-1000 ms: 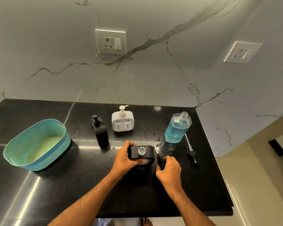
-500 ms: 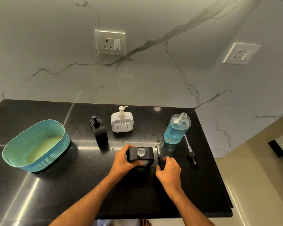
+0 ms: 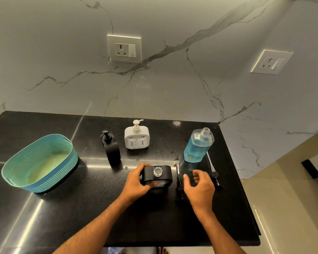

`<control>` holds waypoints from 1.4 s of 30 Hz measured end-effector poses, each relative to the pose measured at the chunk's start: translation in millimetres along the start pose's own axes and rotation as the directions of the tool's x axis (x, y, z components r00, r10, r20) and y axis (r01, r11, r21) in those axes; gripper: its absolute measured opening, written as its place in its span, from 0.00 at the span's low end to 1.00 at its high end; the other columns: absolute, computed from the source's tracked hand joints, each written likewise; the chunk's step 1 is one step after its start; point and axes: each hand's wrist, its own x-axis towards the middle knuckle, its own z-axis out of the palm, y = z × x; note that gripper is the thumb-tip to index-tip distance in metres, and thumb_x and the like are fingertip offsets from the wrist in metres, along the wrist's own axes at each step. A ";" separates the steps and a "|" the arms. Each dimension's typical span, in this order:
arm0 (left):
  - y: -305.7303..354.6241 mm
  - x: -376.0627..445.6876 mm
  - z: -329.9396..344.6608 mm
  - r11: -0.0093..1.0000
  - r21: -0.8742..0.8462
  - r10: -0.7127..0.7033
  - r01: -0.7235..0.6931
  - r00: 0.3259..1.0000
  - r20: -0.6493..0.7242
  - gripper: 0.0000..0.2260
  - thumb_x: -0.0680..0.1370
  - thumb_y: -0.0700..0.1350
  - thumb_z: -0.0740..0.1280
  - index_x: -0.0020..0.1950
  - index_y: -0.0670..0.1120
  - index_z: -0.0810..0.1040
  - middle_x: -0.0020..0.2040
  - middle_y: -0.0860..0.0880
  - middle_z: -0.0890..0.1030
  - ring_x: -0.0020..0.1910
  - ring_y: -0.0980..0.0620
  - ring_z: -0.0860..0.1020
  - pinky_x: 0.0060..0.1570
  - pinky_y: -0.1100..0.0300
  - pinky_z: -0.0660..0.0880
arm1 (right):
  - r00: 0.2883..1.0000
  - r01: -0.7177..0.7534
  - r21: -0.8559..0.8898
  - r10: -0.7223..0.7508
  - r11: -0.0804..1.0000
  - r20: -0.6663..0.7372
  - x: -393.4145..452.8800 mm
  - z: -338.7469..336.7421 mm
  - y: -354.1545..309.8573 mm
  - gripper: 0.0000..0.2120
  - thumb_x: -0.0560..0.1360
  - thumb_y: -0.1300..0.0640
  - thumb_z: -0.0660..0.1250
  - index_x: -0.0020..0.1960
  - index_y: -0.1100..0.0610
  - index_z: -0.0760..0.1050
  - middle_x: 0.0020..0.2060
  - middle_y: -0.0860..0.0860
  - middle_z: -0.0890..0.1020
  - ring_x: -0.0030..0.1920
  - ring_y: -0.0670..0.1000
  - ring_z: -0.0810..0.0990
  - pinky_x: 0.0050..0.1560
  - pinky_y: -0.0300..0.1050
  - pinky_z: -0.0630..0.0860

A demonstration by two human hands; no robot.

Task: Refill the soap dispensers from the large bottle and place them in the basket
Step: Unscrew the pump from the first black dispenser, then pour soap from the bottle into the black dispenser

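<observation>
Right hand (image 3: 198, 187) lifted off pump (image 3: 179, 182), fingers (image 3: 185, 176) loose.

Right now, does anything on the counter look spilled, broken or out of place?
Nothing looks spilled or broken. Two pump tops lie loose on the counter: one beside the open black dispenser that the left hand holds, one beside the uncapped blue soap bottle. That fits refilling.

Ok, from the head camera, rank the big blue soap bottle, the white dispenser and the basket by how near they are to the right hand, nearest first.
1. Blue soap bottle: just beyond the right hand, slightly to its left.
2. White dispenser: farther back and left, near the wall.
3. Basket: far left end of the counter, clearly farthest.
</observation>
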 end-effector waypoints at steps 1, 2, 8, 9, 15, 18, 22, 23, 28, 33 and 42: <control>-1.4 -0.1 -1.1 1.000 -0.003 -0.001 0.001 1.000 0.002 0.24 0.68 0.42 0.83 0.60 0.52 0.78 0.54 0.62 0.83 0.58 0.59 0.82 0.58 0.63 0.79 | 1.000 0.006 0.045 -0.005 0.999 -0.030 6.8 -5.3 -0.3 0.16 0.71 0.54 0.78 0.56 0.56 0.79 0.46 0.45 0.78 0.45 0.43 0.79 0.46 0.43 0.81; -2.3 0.1 -1.9 1.000 -0.008 -0.004 0.004 1.000 0.001 0.24 0.68 0.42 0.83 0.60 0.52 0.79 0.55 0.62 0.83 0.58 0.59 0.82 0.59 0.62 0.79 | 0.999 0.010 0.077 -0.006 0.997 -0.053 14.9 -9.9 0.6 0.17 0.71 0.56 0.78 0.58 0.55 0.78 0.48 0.45 0.78 0.47 0.43 0.79 0.48 0.42 0.81; -2.3 -2.7 1.6 1.000 -0.019 0.003 -0.004 0.999 -0.037 0.25 0.67 0.47 0.84 0.59 0.57 0.80 0.55 0.64 0.83 0.58 0.60 0.82 0.60 0.60 0.79 | 0.997 -0.045 0.188 0.055 0.981 -0.046 66.2 -18.3 16.0 0.35 0.68 0.59 0.81 0.71 0.57 0.70 0.63 0.50 0.75 0.62 0.47 0.77 0.61 0.38 0.76; -0.6 -3.9 3.4 1.000 -0.018 0.007 -0.008 0.999 -0.048 0.25 0.67 0.47 0.84 0.59 0.59 0.79 0.56 0.65 0.83 0.58 0.61 0.82 0.60 0.62 0.79 | 0.998 -0.051 0.197 0.058 0.979 -0.031 73.0 -18.2 18.0 0.38 0.68 0.59 0.82 0.73 0.57 0.68 0.65 0.51 0.74 0.65 0.48 0.75 0.63 0.38 0.74; 5.8 -7.3 13.3 0.999 -0.036 0.013 -0.018 0.988 -0.154 0.25 0.67 0.47 0.84 0.59 0.61 0.79 0.55 0.65 0.84 0.56 0.62 0.83 0.58 0.67 0.77 | 0.989 -0.071 0.283 0.030 0.956 0.146 107.9 -14.0 28.9 0.47 0.66 0.60 0.83 0.78 0.53 0.62 0.73 0.50 0.70 0.73 0.48 0.69 0.71 0.45 0.70; 8.8 -5.4 18.9 0.999 -0.024 0.015 -0.021 0.979 -0.205 0.23 0.67 0.46 0.84 0.58 0.59 0.80 0.53 0.65 0.84 0.54 0.61 0.83 0.56 0.68 0.78 | 0.967 -0.084 0.351 -0.008 0.933 0.254 121.1 -13.2 30.4 0.46 0.66 0.62 0.83 0.77 0.50 0.63 0.71 0.46 0.72 0.71 0.46 0.72 0.64 0.34 0.73; 8.6 -3.3 26.7 1.000 -0.005 0.003 -0.004 0.963 -0.268 0.21 0.68 0.48 0.84 0.57 0.55 0.81 0.52 0.63 0.84 0.52 0.61 0.83 0.53 0.67 0.78 | 0.953 -0.120 0.414 -0.012 0.902 0.303 131.3 -11.9 29.7 0.41 0.66 0.65 0.82 0.74 0.53 0.68 0.65 0.47 0.77 0.66 0.45 0.77 0.58 0.33 0.78; 7.4 -2.5 28.9 1.000 -0.001 -0.004 0.004 0.961 -0.277 0.21 0.68 0.49 0.84 0.57 0.54 0.81 0.51 0.62 0.85 0.52 0.61 0.83 0.52 0.67 0.78 | 0.954 -0.119 0.424 -0.015 0.898 0.299 132.8 -11.7 30.0 0.40 0.66 0.65 0.82 0.73 0.53 0.69 0.64 0.46 0.78 0.65 0.45 0.77 0.57 0.33 0.78; 8.3 0.5 37.2 0.999 -0.010 -0.044 0.043 0.956 -0.292 0.24 0.69 0.49 0.83 0.59 0.55 0.77 0.55 0.60 0.83 0.54 0.63 0.82 0.52 0.69 0.78 | 0.958 -0.121 0.432 -0.009 0.894 0.287 138.4 -10.4 32.8 0.38 0.64 0.63 0.83 0.69 0.52 0.72 0.62 0.46 0.79 0.64 0.46 0.78 0.54 0.33 0.79; 7.5 1.1 40.7 0.998 -0.027 -0.064 0.059 0.962 -0.265 0.28 0.69 0.47 0.83 0.63 0.55 0.74 0.58 0.61 0.82 0.56 0.64 0.81 0.53 0.72 0.76 | 0.964 -0.090 0.402 -0.021 0.911 0.264 139.4 -7.0 34.7 0.37 0.59 0.56 0.86 0.64 0.52 0.73 0.57 0.49 0.76 0.61 0.49 0.78 0.57 0.41 0.82; 10.2 -2.5 47.3 0.999 -0.036 -0.049 0.040 0.947 -0.316 0.26 0.69 0.43 0.83 0.63 0.55 0.78 0.53 0.64 0.84 0.52 0.65 0.83 0.53 0.70 0.78 | 0.978 -0.101 0.440 0.009 0.892 0.206 123.7 -0.7 26.2 0.37 0.59 0.55 0.87 0.62 0.48 0.72 0.58 0.44 0.80 0.60 0.46 0.81 0.59 0.54 0.82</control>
